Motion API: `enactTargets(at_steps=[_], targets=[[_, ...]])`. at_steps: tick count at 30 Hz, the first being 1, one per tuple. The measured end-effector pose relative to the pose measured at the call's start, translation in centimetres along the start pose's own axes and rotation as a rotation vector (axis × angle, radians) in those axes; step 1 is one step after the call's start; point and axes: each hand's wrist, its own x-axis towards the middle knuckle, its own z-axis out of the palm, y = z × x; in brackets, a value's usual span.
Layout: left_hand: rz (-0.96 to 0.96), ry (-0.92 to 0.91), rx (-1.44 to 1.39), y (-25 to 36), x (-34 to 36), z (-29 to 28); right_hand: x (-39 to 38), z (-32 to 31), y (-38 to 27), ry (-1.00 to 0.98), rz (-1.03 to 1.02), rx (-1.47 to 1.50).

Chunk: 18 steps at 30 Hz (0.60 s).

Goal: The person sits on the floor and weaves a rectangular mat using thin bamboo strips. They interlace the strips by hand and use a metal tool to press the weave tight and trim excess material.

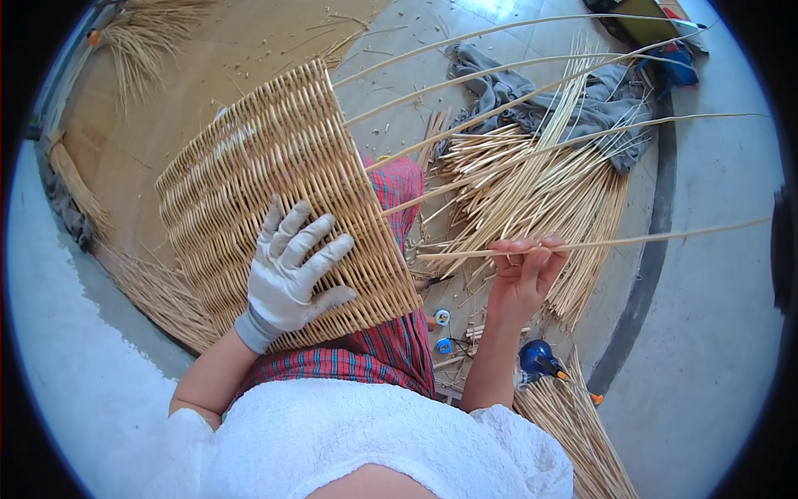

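A woven wicker panel point(241, 158) with rippled rows lies across my lap over red plaid cloth point(391, 366), several long pale rods point(499, 68) sticking out from its right edge. My left hand point(289, 270), in a white glove, rests on the weave with its fingers spread. My right hand point(524, 283), bare, is raised just right of the panel's lower corner, pinching a long thin pale rod point(665, 235) that lies horizontally through its fingers, its near end by the panel's edge.
Loose reeds point(540, 216) and grey cloth point(615, 141) lie right of the panel. Small blue-and-white round items point(442, 345) and a blue bottle point(536, 359) sit beside more reeds point(582, 441) at lower right. Reed bundles point(141, 41) lie at left. A dark bag point(673, 71) is at upper right.
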Motion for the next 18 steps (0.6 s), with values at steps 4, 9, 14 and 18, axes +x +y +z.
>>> enactTargets(at_steps=[4, 9, 14, 18], targets=[[0.007, 0.010, 0.048, -0.2, -0.5, 0.0, -0.4, 0.7, 1.1, -0.004, 0.067, 0.010], [-0.006, -0.004, -0.006, -0.2, -0.3, 0.1, -0.1, 1.2, 1.6, -0.038, 0.087, 0.109], [-0.015, 0.002, -0.020, -0.3, -0.5, 0.3, -0.9, 3.1, 2.5, -0.027, 0.174, 0.089], [-0.015, 0.023, -0.013, -0.3, -0.6, 0.8, -3.8, 5.5, 4.8, 0.003, 0.287, 0.122]])
